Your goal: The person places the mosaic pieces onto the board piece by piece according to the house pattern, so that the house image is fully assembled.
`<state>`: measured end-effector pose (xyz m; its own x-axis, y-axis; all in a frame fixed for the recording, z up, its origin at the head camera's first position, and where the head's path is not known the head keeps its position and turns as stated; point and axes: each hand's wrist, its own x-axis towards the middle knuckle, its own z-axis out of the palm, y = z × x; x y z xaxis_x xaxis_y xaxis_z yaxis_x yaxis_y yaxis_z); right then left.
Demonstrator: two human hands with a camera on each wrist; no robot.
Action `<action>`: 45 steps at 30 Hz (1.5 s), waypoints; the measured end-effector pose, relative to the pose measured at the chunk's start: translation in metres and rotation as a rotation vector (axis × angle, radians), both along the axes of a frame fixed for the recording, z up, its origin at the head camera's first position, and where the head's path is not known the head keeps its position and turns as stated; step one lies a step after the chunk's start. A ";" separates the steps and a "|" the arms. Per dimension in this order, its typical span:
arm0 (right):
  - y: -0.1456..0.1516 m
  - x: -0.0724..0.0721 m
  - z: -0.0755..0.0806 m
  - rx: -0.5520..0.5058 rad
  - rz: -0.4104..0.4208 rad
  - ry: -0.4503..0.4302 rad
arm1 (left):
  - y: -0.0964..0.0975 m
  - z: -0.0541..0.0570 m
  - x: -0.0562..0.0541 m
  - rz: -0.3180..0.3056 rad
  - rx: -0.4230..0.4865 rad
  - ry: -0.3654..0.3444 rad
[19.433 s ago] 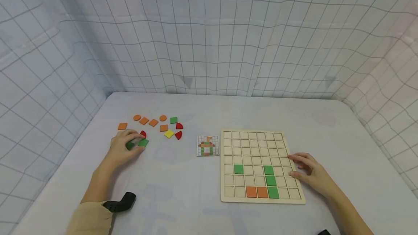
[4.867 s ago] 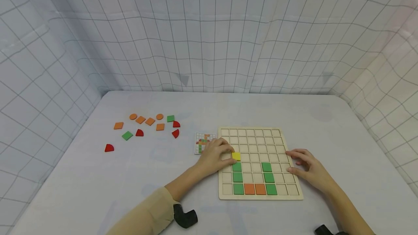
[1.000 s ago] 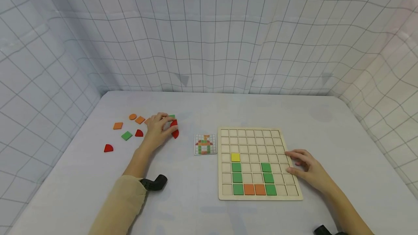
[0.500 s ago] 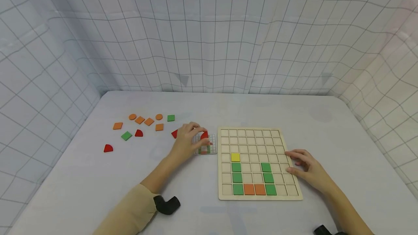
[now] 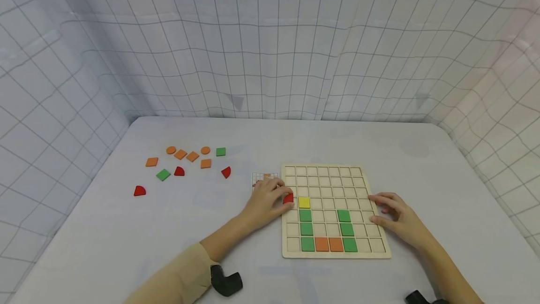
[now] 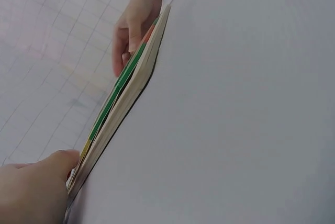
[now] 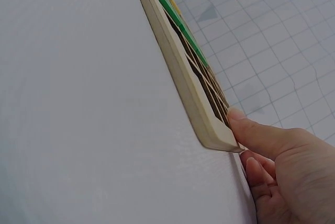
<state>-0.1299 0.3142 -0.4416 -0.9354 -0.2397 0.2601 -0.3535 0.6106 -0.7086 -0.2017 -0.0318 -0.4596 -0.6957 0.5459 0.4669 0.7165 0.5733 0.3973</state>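
Observation:
My left hand [image 5: 263, 204] pinches a red quarter-circle tile [image 5: 288, 198] at the left column of the wooden grid board [image 5: 320, 255], just left of a yellow square tile [image 5: 304, 202]. Whether the red piece lies fully in its cell is hidden by the fingers. Green square tiles [image 5: 307, 244] and two orange square tiles [image 5: 322, 244] sit in lower cells. At the board's right edge, my right hand [image 5: 398, 217] holds the rim; in the right wrist view its thumb [image 7: 261, 135] lies over the edge with the other fingers curled beside it.
A pattern card [image 5: 257, 177] lies left of the board, partly covered by my left hand. Further left are loose tiles: orange squares [image 5: 152, 162], orange circles [image 5: 170, 150], green squares [image 5: 163, 175] and red quarter circles [image 5: 139, 191]. A grid-patterned curtain [image 5: 278, 50] surrounds the white table.
Over the last second my left hand picked up a red quarter-circle tile from the loose pieces and carried it right, over the card, to the board's left column. My right hand stays at the edge.

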 end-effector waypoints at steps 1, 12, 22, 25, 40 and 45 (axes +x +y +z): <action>0.002 -0.001 -0.002 0.002 -0.001 -0.003 | 0.001 0.000 0.001 0.000 -0.012 -0.007; 0.011 -0.007 -0.016 -0.006 0.000 -0.001 | 0.006 -0.001 0.004 -0.016 -0.037 0.005; 0.011 -0.007 -0.016 0.010 -0.008 -0.001 | 0.007 -0.003 0.004 -0.013 -0.047 0.004; 0.009 -0.005 -0.013 0.015 -0.015 0.006 | 0.006 -0.003 0.005 -0.015 -0.045 0.020; -0.005 0.003 0.007 0.003 -0.003 0.015 | 0.004 0.000 0.004 0.004 -0.038 0.034; 0.006 -0.004 -0.010 0.006 -0.009 0.014 | -0.013 0.013 -0.011 0.060 0.041 0.009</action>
<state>-0.1335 0.3205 -0.4518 -0.9337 -0.2332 0.2718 -0.3581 0.6182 -0.6997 -0.2125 -0.0451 -0.4463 -0.7223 0.4835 0.4945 0.6849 0.5991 0.4147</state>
